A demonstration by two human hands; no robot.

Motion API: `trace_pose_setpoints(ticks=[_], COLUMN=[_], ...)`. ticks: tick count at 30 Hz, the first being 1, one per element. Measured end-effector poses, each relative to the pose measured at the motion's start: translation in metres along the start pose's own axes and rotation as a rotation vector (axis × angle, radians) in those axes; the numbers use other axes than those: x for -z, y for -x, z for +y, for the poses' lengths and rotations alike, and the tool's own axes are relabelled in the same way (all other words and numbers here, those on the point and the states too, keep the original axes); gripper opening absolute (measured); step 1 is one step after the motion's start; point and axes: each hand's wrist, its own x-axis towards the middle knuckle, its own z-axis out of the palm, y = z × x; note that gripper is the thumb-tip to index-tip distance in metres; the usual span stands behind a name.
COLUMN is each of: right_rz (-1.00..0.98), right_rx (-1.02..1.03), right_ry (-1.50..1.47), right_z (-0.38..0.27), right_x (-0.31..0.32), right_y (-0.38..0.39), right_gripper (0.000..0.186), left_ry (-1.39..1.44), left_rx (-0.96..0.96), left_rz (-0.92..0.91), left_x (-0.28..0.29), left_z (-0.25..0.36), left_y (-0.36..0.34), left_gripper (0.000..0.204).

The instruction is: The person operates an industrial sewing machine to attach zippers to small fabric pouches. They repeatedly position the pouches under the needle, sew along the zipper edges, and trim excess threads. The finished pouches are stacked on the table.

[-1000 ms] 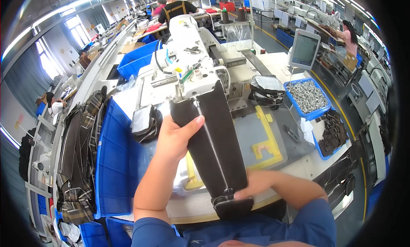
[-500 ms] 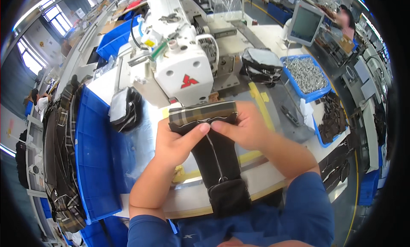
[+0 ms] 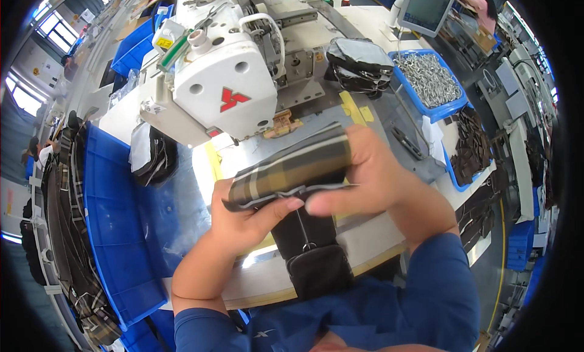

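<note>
Both hands grip a folded plaid fabric piece [image 3: 298, 166], brown and dark with pale stripes, in front of the sewing machine [image 3: 222, 87]. My left hand [image 3: 246, 221] pinches its left end, thumb along the near edge. At the other end, my right hand [image 3: 371, 175] has its fingers behind the cloth and its thumb in front. The two thumb tips nearly meet at the middle of the near edge. Below the cloth, a black zipped pouch [image 3: 319, 270] lies near my body, with a dark strip above it; I cannot tell whether they join the plaid piece.
A blue bin [image 3: 112, 212] stands at left beside dark and plaid cloth [image 3: 61, 206]. Stacked dark pieces [image 3: 359, 63] lie right of the machine, another stack [image 3: 155, 154] left. Beyond are a tray of metal clips [image 3: 426, 81], brown pieces [image 3: 465, 148], a dark hand tool [image 3: 406, 143] and a monitor [image 3: 429, 8].
The plaid piece has tilted, its right end now higher, and more of its plaid face shows. My right hand has risen slightly. The view has shifted, bringing the machine further left.
</note>
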Motion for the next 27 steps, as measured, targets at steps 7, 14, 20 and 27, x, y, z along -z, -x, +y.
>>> trace_pose_setpoints(ticks=[7,14,20,27], right_rz=[-0.089,0.083,-0.047,0.002], right_rx=[-0.240,-0.607,-0.390,-0.388], right_ry=[-0.018,-0.228,-0.180,-0.067], right_z=[-0.036,-0.036,-0.036,-0.027], right_x=[0.005,-0.003,-0.002,-0.004], right_y=[0.008,0.006,0.009,0.008], right_gripper=[0.058,0.046,0.045,0.044], left_ry=[-0.366,-0.414,-0.471,-0.490], left_rx=[-0.504,-0.591,-0.512,-0.625], left_rz=[-0.169,-0.133,-0.191,-0.120], left_x=[0.001,-0.010,-0.002,-0.006], left_z=[-0.025,-0.005,-0.008,-0.007], left_y=[0.004,0.000,0.006,0.002], left_gripper=[0.031,0.036,0.031,0.032])
